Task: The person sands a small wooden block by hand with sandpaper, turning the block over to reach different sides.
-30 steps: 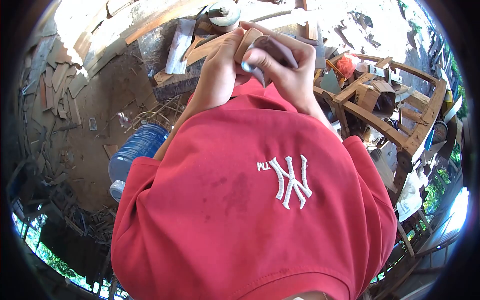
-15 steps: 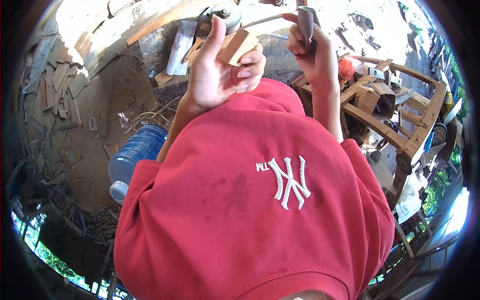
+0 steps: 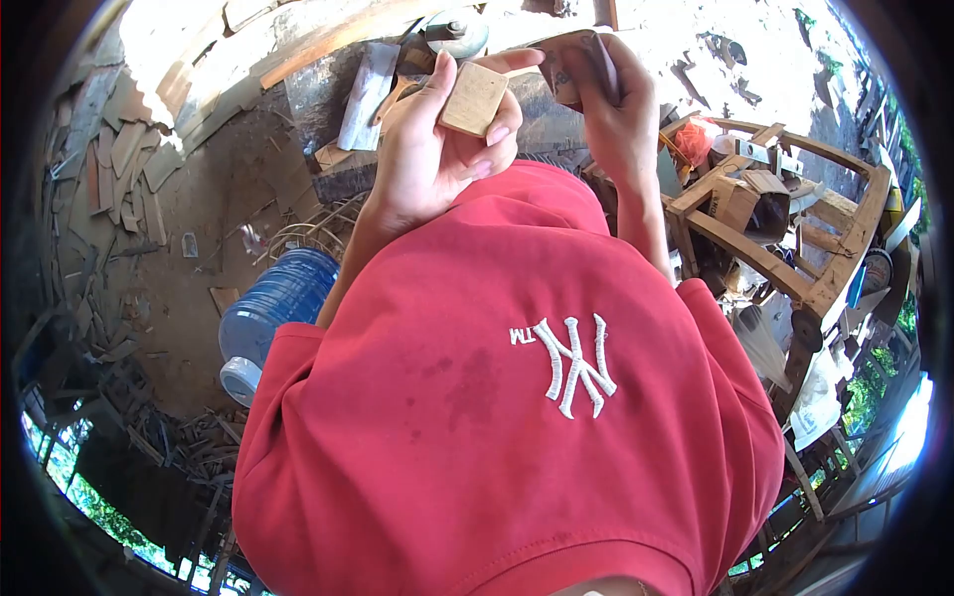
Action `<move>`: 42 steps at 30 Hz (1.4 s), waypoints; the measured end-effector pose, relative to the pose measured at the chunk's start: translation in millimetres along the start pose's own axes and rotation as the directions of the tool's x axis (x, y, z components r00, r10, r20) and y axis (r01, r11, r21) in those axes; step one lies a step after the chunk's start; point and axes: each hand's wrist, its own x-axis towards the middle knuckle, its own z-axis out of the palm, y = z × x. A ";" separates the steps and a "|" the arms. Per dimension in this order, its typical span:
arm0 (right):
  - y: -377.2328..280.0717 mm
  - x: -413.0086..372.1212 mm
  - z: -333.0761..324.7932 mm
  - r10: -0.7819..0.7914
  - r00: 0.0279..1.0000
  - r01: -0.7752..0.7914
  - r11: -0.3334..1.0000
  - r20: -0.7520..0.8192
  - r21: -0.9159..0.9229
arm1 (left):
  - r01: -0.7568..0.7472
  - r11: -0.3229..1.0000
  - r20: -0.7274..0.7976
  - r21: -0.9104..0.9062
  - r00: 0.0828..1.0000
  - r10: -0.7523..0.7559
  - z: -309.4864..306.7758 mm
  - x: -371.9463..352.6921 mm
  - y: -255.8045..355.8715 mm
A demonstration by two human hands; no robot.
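A small wooden block [image 3: 474, 99] with rounded corners rests in my left hand [image 3: 417, 164], which is closed around it, palm up, thumb along its left side and fingers curled at its right. My right hand [image 3: 626, 124] grips a folded, curled piece of brown-grey sandpaper [image 3: 578, 62] between thumb and fingers. Its index finger stretches left over the top edge of the block. The two hands are close together in front of my red shirt [image 3: 477, 397].
Beyond my hands, a round-disc tool [image 3: 457, 35] and a pale wood piece [image 3: 366, 97] lie on a dark work surface. A blue water jug [image 3: 281, 303] lies at left. A wooden frame [image 3: 755, 253] with a cardboard box [image 3: 733, 204] stands at right. Wood scraps [image 3: 124, 149] litter the ground.
My right hand has moved left and turned, bringing the sandpaper nearer the block. The left hand has tilted the block so its broad face shows.
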 end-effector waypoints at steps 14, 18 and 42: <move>-9.7 -7.7 6.3 0.109 0.952 -0.190 0.943 0.287 0.272 | -0.007 0.997 -0.132 0.082 0.991 0.018 -1.6 -11.9 2.9; -26.2 -15.1 8.7 0.041 0.950 -0.143 0.939 0.311 0.313 | -0.013 0.971 -0.280 0.241 0.956 0.082 -4.8 -16.7 0.4; -21.2 -26.5 29.1 -0.262 0.956 0.247 0.962 0.135 0.114 | 0.011 0.429 -0.235 0.903 0.849 0.473 19.7 -15.6 1.2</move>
